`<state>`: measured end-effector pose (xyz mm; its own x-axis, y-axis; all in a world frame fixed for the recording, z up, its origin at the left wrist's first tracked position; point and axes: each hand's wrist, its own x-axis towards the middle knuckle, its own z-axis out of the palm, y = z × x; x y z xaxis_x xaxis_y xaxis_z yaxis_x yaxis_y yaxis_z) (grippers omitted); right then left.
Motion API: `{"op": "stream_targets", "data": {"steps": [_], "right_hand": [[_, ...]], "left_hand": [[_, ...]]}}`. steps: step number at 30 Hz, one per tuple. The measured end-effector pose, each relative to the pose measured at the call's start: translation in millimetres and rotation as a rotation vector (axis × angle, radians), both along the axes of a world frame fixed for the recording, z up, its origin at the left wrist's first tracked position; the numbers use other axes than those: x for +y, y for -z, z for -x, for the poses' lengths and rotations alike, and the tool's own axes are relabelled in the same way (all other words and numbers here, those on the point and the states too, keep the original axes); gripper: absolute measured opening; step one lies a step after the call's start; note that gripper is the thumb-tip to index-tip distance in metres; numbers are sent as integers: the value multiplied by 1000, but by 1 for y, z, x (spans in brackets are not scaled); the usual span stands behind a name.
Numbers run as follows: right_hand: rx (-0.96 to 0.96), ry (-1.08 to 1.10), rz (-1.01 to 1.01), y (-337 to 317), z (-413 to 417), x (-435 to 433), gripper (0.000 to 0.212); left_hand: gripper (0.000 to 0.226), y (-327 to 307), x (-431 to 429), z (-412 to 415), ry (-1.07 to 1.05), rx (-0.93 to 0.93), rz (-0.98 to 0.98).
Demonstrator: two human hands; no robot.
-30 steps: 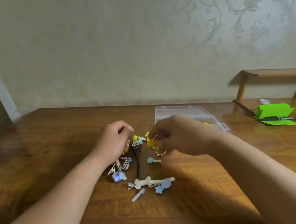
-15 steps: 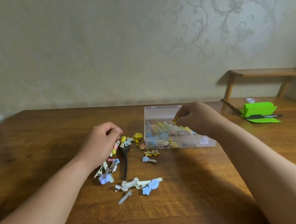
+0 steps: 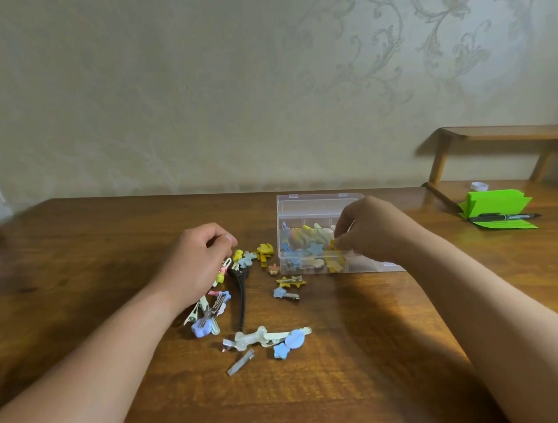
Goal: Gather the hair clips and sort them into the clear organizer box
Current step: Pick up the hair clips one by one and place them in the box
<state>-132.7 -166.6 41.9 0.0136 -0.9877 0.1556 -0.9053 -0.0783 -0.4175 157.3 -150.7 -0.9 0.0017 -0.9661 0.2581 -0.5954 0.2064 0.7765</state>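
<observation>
Right hand [image 3: 372,232] reaching into clear box [image 3: 318,203], fingers pinching tiny yellow clip. Left hand [image 3: 200,261] curling loosely over hair clips [image 3: 267,340] lying left of box; holding anything, cannot tell. Clips looking light, hard, slippery; pinching sides best.

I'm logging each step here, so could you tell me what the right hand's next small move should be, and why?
Probably let go of the yellow clip: the right hand pinches it over the box, which already holds clips. More clips lie on the table.
</observation>
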Motion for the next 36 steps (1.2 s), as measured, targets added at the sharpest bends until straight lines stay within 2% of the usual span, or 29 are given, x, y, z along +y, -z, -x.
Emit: {"op": "stream_targets", "data": {"steps": [6,10,13,16,19,23,26,29,31,33,36], "right_hand": [[103,0,62,2,-1,-1,11],[83,-22,113,-4,-3,2,7],[25,-136,193,-13,-14,11,6],[21,-329,171,-25,-32,29,8],[165,-471,69,-32,-45,46,8],[380,-525,-62,-27,-58,55,15],[492,-511,-58,-16,-67,56,19],[521,-524,-37,-9,-74,57,22],[495,-563,-51,-9,-77,61,25],[380,-560,-53,-16,-74,62,29],[169,-386,71,-37,-49,48,22]], "left_hand": [[24,0,0,0,-2,-2,-3],[24,0,0,0,-5,12,0],[23,1,-1,-1,-8,6,0],[24,1,-2,-1,-29,-17,6],[25,1,-2,-1,-24,-7,3],[23,1,-2,-1,-16,24,1],[23,0,0,0,-16,34,-5],[23,1,-1,-1,-12,39,-9],[23,1,-1,-1,-11,35,-5],[23,1,-1,-1,-7,34,7],[24,0,-2,-1,-9,37,-8]]}}
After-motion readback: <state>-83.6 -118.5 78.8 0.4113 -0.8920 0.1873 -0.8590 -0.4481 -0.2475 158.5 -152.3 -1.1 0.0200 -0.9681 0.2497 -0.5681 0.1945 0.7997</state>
